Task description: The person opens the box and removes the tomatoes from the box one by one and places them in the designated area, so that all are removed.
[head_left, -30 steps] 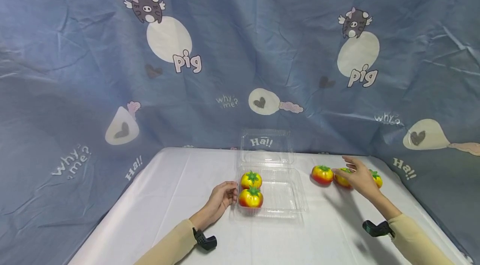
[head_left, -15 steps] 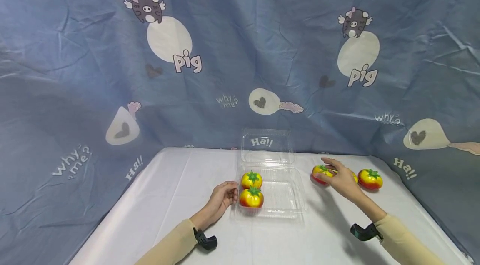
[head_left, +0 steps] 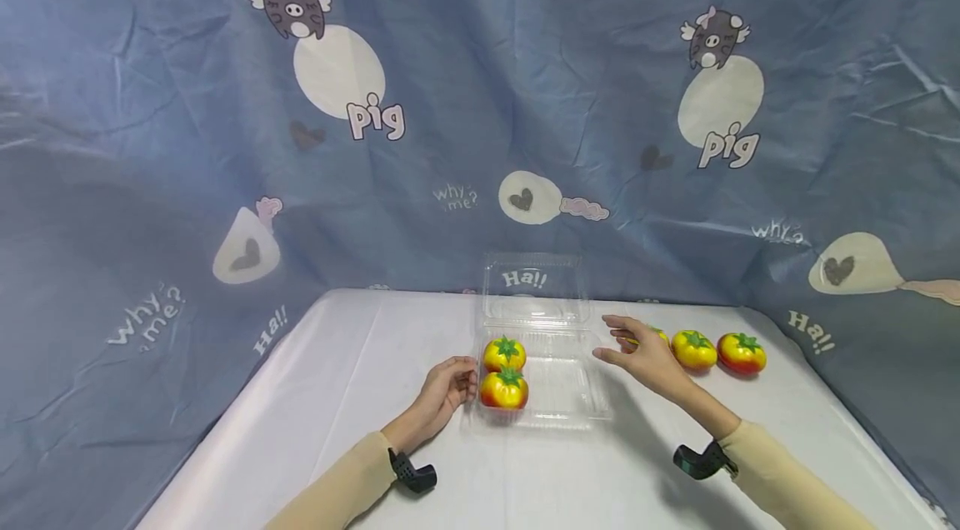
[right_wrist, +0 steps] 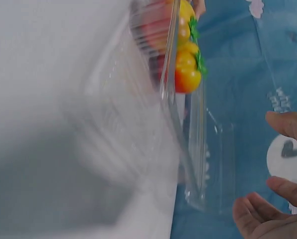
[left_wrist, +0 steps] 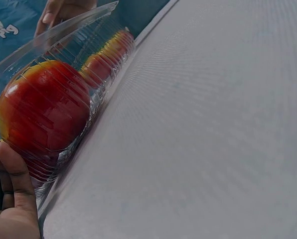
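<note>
A clear plastic clamshell box (head_left: 562,409) stands with its lid (head_left: 536,309) raised at the back. Two shiny yellow-and-red tomatoes (head_left: 504,391) with green leafy tops fill its left side, one behind the other. My left hand (head_left: 442,397) rests against the box's left wall; in the left wrist view its fingertips (left_wrist: 11,154) are right at the wall beside the big red tomato (left_wrist: 46,107). Over the table just right of the box, my right hand (head_left: 645,359) has thumb and fingers spread, holding nothing. It partly covers the leftmost of three more tomatoes (head_left: 693,351).
The box and fruit sit on a white-covered table (head_left: 360,347). A blue printed curtain (head_left: 450,97) hangs close behind it and along both sides. Each wrist wears a black camera band (head_left: 412,476).
My right hand has swept left from over the row of tomatoes to beside the box, uncovering the middle and right tomatoes. The left hand has stayed at the box wall.
</note>
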Motion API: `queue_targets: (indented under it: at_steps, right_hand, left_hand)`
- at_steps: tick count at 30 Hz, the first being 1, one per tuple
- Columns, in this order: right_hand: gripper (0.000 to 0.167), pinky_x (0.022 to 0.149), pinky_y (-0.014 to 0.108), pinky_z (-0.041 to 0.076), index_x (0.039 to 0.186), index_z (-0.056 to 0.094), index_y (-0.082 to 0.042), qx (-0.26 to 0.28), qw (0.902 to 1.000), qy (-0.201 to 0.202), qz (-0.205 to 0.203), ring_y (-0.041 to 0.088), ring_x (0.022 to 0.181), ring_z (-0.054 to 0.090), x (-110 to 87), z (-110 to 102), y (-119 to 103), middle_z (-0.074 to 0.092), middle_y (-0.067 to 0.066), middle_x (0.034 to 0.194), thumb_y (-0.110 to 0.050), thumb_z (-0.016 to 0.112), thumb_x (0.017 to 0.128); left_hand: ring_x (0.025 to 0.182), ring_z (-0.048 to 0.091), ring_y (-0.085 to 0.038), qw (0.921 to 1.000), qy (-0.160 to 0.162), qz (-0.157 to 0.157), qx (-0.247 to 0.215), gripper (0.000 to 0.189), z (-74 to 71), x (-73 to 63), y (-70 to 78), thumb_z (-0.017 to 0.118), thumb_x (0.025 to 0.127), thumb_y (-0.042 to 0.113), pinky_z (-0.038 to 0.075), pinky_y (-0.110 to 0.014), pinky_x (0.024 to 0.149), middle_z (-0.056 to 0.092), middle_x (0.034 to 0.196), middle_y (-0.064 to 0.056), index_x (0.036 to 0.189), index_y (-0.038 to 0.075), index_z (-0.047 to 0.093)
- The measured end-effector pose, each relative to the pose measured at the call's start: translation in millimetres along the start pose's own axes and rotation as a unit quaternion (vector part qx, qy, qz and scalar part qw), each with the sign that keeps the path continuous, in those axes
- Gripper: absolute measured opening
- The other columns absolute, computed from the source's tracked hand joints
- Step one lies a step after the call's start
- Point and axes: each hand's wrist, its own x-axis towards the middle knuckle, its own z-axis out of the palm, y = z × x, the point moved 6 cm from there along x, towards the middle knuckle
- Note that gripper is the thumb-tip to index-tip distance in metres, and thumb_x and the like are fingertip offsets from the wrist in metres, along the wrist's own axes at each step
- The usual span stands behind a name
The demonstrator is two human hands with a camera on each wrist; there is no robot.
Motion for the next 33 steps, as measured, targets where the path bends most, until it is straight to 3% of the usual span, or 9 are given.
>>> queue_targets:
  at_steps: [5, 19, 26, 33]
  right_hand:
    - [0.065, 0.102, 0.048, 0.044, 0.134, 0.051, -0.006, 0.018, 0.9996, -0.017, -0.013, 0.038, 0.122, 0.054, 4.2, 16, -8, 0.052, 0.021, 0.137, -0.032, 0.077, 0.080]
    - [0.057, 0.097, 0.042, 0.049, 0.126, 0.058, -0.006, 0.056, 0.9966, -0.060, 0.008, 0.037, 0.117, 0.058, 15.5, 61, -22, 0.061, 0.014, 0.126, -0.030, 0.079, 0.079]
    - [0.046, 0.098, 0.051, 0.047, 0.122, 0.058, 0.005, 0.069, 0.9951, -0.070, -0.005, 0.039, 0.112, 0.060, -3.6, 59, -70, 0.061, 0.023, 0.122, -0.012, 0.075, 0.082]
    - [0.050, 0.097, 0.051, 0.047, 0.124, 0.057, 0.004, 0.079, 0.9931, -0.083, -0.023, 0.042, 0.114, 0.058, 6.2, 75, -47, 0.060, 0.022, 0.124, -0.015, 0.076, 0.082]
  left_hand:
    - [0.066, 0.051, -0.012, 1.0000, -0.001, -0.005, 0.001, 0.007, 0.8, 1.3, 0.1, 0.056, 0.092, 0.015, 0.045, -0.024, 0.060, 0.057, 0.077, -0.001, 0.093, 0.007, 0.054]
    - [0.067, 0.051, -0.012, 1.0000, -0.002, -0.002, 0.004, 0.012, -0.8, 2.0, -1.2, 0.058, 0.091, 0.017, 0.045, -0.024, 0.061, 0.057, 0.078, -0.001, 0.096, 0.007, 0.053]
    - [0.066, 0.051, -0.012, 1.0000, -0.002, -0.004, -0.005, 0.011, 0.2, 1.7, -1.7, 0.058, 0.091, 0.016, 0.045, -0.024, 0.062, 0.057, 0.077, -0.001, 0.094, 0.006, 0.054]
    - [0.066, 0.051, -0.012, 1.0000, -0.001, 0.000, -0.005, 0.010, 0.8, 0.3, 0.2, 0.057, 0.091, 0.015, 0.045, -0.024, 0.061, 0.057, 0.078, -0.001, 0.095, 0.007, 0.054]
